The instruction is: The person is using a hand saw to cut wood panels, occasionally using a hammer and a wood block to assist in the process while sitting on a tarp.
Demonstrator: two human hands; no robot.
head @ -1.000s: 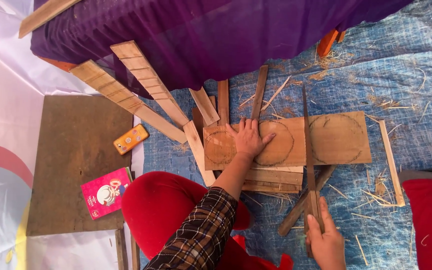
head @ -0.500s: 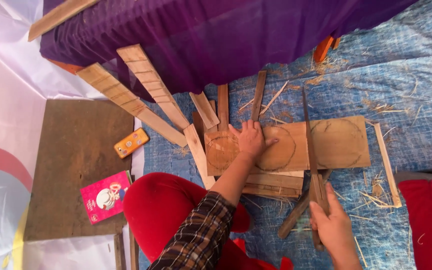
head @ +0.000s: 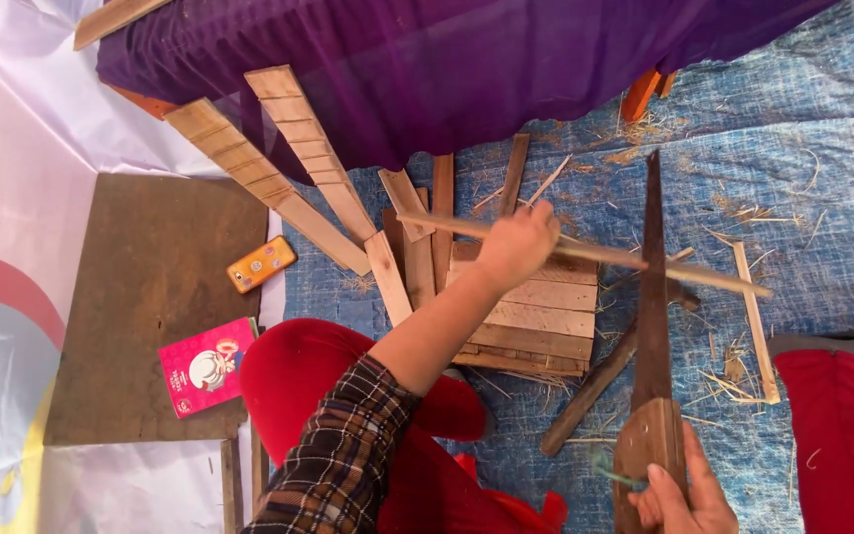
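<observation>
At bottom edge, right hand (head: 679, 499) cut off.

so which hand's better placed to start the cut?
Right, probably. The right hand grips the handsaw, its blade crossing the thin board; the left hand holds that board up.

1. The left hand (head: 516, 242), which lay flat on the marked wooden board a second ago, is now raised and closed on a thin wooden strip (head: 585, 254) held edge-on above the stack of slats (head: 531, 321).
2. The board with drawn circles no longer shows flat on the stack; bare slats are seen there.
3. The right hand (head: 679, 494) has tipped the handsaw (head: 652, 326) so its blade points up across the strip.
</observation>
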